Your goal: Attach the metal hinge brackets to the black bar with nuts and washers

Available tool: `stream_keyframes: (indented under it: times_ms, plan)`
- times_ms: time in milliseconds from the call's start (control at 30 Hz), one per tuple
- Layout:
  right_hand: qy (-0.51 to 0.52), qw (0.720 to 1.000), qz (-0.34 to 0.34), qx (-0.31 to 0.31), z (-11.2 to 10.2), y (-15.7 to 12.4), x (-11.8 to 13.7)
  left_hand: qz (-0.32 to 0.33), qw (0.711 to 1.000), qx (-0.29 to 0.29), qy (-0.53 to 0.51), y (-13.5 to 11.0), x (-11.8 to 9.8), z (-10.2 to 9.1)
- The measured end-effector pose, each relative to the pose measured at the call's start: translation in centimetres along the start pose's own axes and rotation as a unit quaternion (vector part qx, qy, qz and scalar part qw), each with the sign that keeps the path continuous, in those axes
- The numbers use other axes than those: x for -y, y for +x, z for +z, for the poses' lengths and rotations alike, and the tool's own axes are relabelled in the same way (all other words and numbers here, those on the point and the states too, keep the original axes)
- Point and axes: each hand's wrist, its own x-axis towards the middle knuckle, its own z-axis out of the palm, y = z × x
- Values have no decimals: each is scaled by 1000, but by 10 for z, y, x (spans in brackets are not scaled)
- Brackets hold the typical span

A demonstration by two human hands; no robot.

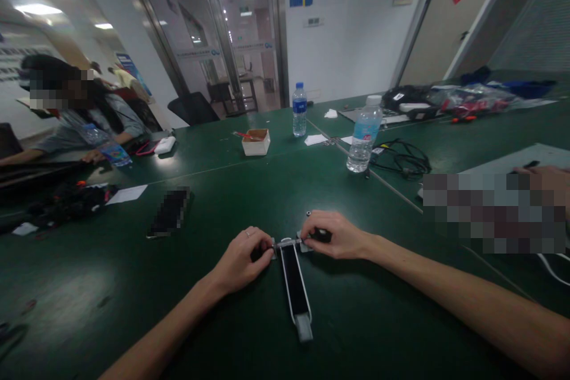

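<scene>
A long, narrow piece with a black middle, a white wire-like frame [293,285] and a grey tab at its near end lies on the green table in front of me. Across its far end runs a thin metal crossbar [287,243], with a small pale plate at either side. My left hand [249,258] pinches the crossbar's left end between thumb and fingers. At the right end, my right hand [332,234] is closed in a pinch too, its fingers partly covering the plate there. The exact kind of this piece is unclear.
A dark phone [170,211] lies to the left. Beyond stand a small box [256,143], a blue-capped bottle [300,111] and a larger water bottle [364,136] beside coiled black cables [403,158]. One person sits at far left; another person's hand [545,181] shows at right.
</scene>
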Motion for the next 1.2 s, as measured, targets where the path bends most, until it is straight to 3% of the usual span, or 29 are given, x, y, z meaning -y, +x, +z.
stream_keyframes:
  times_ms: [300,600,1200]
  plan:
    - [6,1000,-10,-8,1,-1,-2,-10,1000,14,-2,-1,1,-1]
    - [-18,1000,22,7,-1,0,1,-9,1000,9,10,0,-2,-2]
    - [-3,1000,-2,-3,1,-1,-3,-2,1000,8,1,-1,4,1]
